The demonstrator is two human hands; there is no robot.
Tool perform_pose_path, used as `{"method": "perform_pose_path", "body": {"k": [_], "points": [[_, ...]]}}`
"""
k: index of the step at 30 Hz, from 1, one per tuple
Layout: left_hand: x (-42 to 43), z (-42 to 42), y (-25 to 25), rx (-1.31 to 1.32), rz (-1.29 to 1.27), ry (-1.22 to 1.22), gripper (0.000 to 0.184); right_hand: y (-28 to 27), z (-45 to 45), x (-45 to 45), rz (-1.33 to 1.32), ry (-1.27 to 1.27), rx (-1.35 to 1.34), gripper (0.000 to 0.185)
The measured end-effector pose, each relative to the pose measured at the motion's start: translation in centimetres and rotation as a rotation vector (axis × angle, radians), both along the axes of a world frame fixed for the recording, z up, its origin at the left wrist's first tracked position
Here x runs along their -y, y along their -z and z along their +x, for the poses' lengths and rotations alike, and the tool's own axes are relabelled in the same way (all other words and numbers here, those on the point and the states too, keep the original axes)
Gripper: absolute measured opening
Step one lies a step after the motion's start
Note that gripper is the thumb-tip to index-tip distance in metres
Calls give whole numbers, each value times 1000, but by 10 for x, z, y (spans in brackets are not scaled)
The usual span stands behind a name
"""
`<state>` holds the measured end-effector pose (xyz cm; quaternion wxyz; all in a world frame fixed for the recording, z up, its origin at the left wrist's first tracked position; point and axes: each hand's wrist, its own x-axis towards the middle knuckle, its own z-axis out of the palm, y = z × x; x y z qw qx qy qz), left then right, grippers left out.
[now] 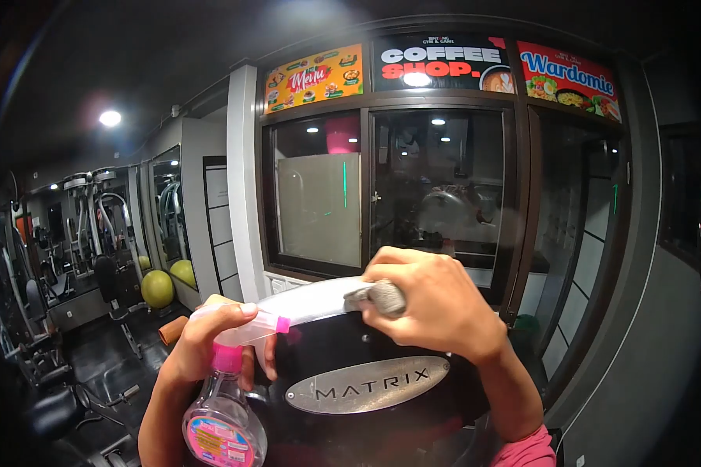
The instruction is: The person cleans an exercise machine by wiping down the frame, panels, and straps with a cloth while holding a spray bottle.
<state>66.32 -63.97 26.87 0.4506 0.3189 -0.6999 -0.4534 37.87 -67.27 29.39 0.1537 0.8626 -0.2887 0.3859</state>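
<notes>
My left hand (199,342) is wrapped round the neck and trigger of a clear spray bottle (222,397) with a pink collar, a pink nozzle tip and a colourful label. The nozzle points right, toward my other hand. My right hand (432,303) is closed on a bunched grey cloth (387,299), at the pale curved top edge (315,302) of a black exercise machine. Below my hands, the machine's dark panel carries an oval silver MATRIX plate (370,384). Some of my left fingers are hidden behind the bottle head.
Gym machines (101,218) stand along the left wall, with a yellow-green exercise ball (157,289) near them. Ahead are dark-framed windows (440,179) beneath a coffee shop sign (442,64). A grey wall (631,288) runs along the right.
</notes>
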Motion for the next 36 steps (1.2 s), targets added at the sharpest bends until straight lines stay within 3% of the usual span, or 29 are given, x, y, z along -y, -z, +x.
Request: {"method": "perform_pose_path", "body": {"k": [2,6,11,15,24,28,33,36], "points": [[2,2,3,-25,-21,62,51,4,-14,-4,20,7,45,24],[0,-1,1,-24,-20,73,50,15,-48,-18,131,268,149,29],[-1,-5,0,24,-10,68,46,20,-17,-24,124,152,195,27],[-4,-7,0,20,-12,41,43,26,10,-29,-25,56,79,28],[-3,-8,-4,78,-8,119,40,49,-28,-39,57,306,399,23],[-2,-9,-4,91,-18,133,40,58,11,-43,-131,281,298,25],[1,-10,-2,56,13,162,38,73,-1,-58,-43,232,388,22],[2,-9,-2,73,3,166,39,73,-16,-66,-5,368,449,22]]}}
